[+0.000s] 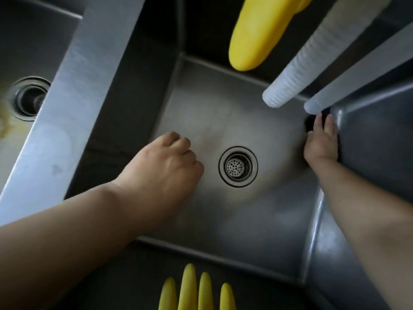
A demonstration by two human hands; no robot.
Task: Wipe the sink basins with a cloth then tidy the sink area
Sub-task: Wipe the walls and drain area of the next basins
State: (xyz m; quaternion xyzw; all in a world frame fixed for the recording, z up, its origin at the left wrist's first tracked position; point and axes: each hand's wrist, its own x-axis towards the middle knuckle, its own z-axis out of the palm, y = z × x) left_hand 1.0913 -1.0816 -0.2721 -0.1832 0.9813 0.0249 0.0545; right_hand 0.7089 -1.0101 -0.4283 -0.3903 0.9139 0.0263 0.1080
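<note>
While both hands are reaching down into the right basin [223,121], the left hand [164,163] is hovering at nine o'clock of the drain [238,166], its fingers [183,143] curling loosely around nothing I can make out. The right hand [320,143] is pressing against the wall at three o'clock, fingers nearly straight over a dark thing [310,124], possibly the cloth, though I cannot tell. The two hoses [297,63] are hanging just above that hand, so lifting it carelessly is likely risking a knock. The yellow glove [257,32] at twelve o'clock is dangling and could drop in. The left basin [20,63] is looking stained
</note>
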